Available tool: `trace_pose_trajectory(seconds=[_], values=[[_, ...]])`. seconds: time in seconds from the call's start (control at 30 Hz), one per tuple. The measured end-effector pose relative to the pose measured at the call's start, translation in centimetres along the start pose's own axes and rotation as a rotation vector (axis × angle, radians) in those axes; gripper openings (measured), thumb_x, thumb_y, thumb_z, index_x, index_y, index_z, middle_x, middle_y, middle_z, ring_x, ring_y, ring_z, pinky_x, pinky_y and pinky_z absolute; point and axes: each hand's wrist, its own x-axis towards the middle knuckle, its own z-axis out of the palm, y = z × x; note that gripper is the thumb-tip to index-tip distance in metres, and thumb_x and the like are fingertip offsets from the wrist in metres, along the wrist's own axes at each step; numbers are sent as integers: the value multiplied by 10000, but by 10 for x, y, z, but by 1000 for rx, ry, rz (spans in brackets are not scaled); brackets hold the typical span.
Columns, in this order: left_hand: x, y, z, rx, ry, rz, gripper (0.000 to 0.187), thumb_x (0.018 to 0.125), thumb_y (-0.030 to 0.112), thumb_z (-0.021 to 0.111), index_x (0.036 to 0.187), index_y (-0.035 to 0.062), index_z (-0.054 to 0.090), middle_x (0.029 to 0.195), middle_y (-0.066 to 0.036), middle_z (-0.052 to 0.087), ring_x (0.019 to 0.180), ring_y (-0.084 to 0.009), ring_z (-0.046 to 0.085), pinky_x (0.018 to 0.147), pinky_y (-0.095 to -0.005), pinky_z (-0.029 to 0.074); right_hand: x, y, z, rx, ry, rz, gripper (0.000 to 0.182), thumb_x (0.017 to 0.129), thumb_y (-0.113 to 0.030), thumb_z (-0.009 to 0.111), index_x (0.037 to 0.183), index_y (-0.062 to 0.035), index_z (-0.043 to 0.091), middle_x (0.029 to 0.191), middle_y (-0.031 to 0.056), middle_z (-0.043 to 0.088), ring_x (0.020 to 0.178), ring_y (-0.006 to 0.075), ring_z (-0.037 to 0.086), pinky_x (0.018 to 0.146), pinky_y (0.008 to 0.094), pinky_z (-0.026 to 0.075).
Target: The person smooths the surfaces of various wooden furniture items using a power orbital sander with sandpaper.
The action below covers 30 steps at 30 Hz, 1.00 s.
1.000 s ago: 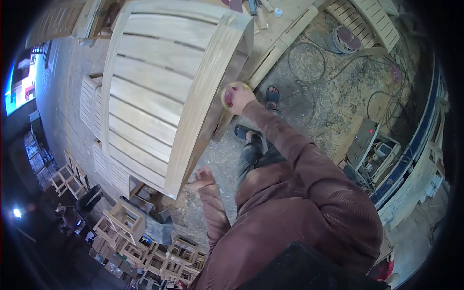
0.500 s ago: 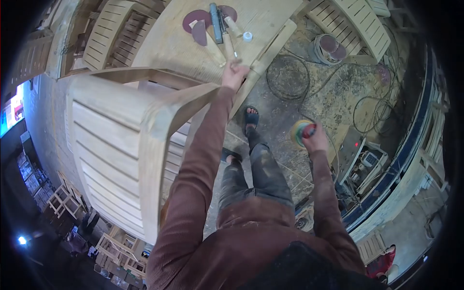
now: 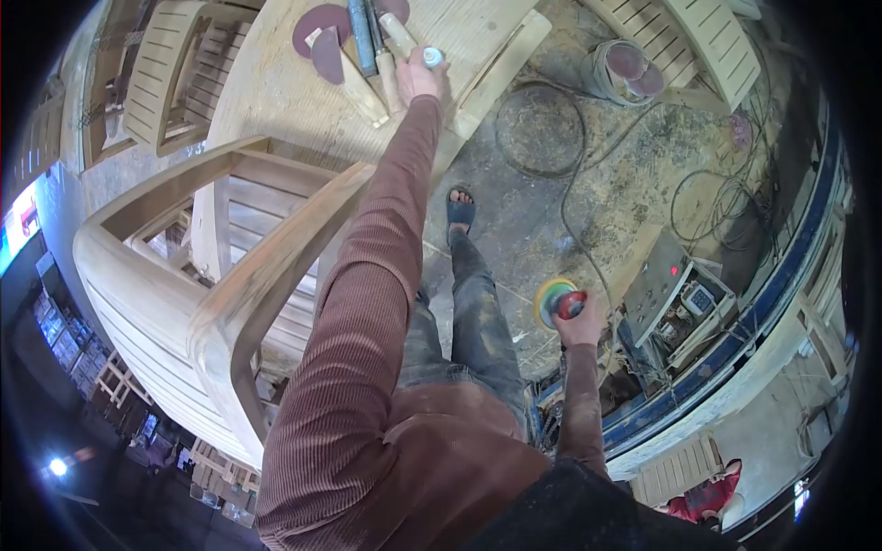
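My left hand (image 3: pixel 422 84) reaches over the wooden tabletop (image 3: pixel 303 106), its fingers closed around a small white round cap (image 3: pixel 433 57). Left of it lie a blue-grey bar-shaped tool (image 3: pixel 362 39), a wooden-handled tool (image 3: pixel 386 81) and dark red sanding discs (image 3: pixel 317 28). Low on my right, my right hand (image 3: pixel 583 321) grips a round power sander (image 3: pixel 558 303) by its red top. The sander's green and yellow pad is turned to the left, and a hose runs near it.
A slatted wooden chair (image 3: pixel 230 275) stands close on my left. A bucket (image 3: pixel 611 78) with sanding discs, coiled hose (image 3: pixel 540 170) and a metal control box (image 3: pixel 657 280) are on the right. Another person in red (image 3: pixel 706 496) is at lower right.
My left hand has moved forward over the table from its near edge to the white cap. My right hand has brought the sander slightly lower and left. The view has shifted.
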Motion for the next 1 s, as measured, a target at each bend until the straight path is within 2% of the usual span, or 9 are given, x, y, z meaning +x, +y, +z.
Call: trace_pose_trajectory(seconds=[0.07, 0.13, 0.27, 0.37, 0.43, 0.5, 0.6, 0.8, 1.0], values=[[-16, -8, -5, -218, -22, -23, 442, 685, 184, 711, 1091, 98, 560, 1068, -166, 486, 989, -322, 522, 848, -386, 440, -4, -10, 11, -3, -4, -73, 762, 561, -200, 769, 1227, -119, 409, 1148, 169, 508, 1055, 365, 519, 891, 426, 449], [-81, 44, -30, 3, 221, 261, 399, 698, 180, 710, 1041, 52, 550, 1044, -169, 527, 951, -325, 545, 840, -398, 437, -4, -25, 22, -70, 18, -173, 786, 560, -201, 769, 1248, -130, 395, 1158, 158, 490, 1051, 363, 522, 867, 432, 469], [-197, 62, -99, -235, -110, 45, 324, 753, 178, 705, 969, 20, 522, 883, -163, 587, 830, -318, 591, 746, -377, 468, -6, -53, 33, -66, 36, -329, 784, 564, -219, 768, 1247, -143, 393, 1128, 153, 496, 1031, 360, 536, 834, 436, 487], [-268, 29, -157, -207, -97, 76, 361, 769, 183, 700, 1022, 14, 506, 922, -147, 612, 836, -289, 612, 753, -366, 469, -14, -77, 40, -38, 126, -436, 766, 568, -226, 769, 1236, -162, 400, 1125, 146, 496, 1009, 364, 547, 816, 439, 497], [-301, 11, -204, -110, 64, -151, 365, 767, 218, 706, 998, 3, 522, 924, -164, 587, 838, -322, 600, 728, -396, 476, -21, -89, 45, -22, 164, -482, 751, 577, -231, 768, 1230, -176, 402, 1127, 137, 497, 1000, 363, 553, 812, 442, 501], [-311, -42, -232, 200, 377, 54, 439, 768, 259, 709, 1073, -4, 533, 955, -189, 598, 873, -348, 591, 772, -429, 461, -32, -100, 54, -38, 167, -504, 743, 581, -228, 766, 1227, -178, 403, 1129, 135, 496, 1002, 361, 553, 812, 442, 501], [-304, -48, -278, 276, 355, -30, 532, 771, 335, 700, 1151, 4, 529, 1035, -226, 594, 971, -374, 570, 844, -443, 434, -53, -106, 65, -74, 158, -547, 731, 587, -226, 762, 1223, -183, 404, 1133, 132, 496, 999, 359, 555, 808, 441, 501], [-282, -63, -294, 434, 254, -152, 458, 730, 367, 715, 1139, 207, 588, 980, -95, 561, 948, -300, 554, 802, -400, 461, -102, -103, 94, -111, 81, -607, 708, 574, -197, 752, 1202, -178, 427, 1104, 135, 507, 973, 372, 560, 793, 448, 496], [-265, -67, -289, 488, 301, 61, 458, 741, 423, 688, 1131, 203, 593, 992, -99, 567, 985, -293, 546, 822, -409, 457, -124, -75, 117, -103, 123, -642, 723, 557, -212, 753, 1200, -185, 423, 1076, 132, 513, 951, 366, 569, 763, 449, 505]])
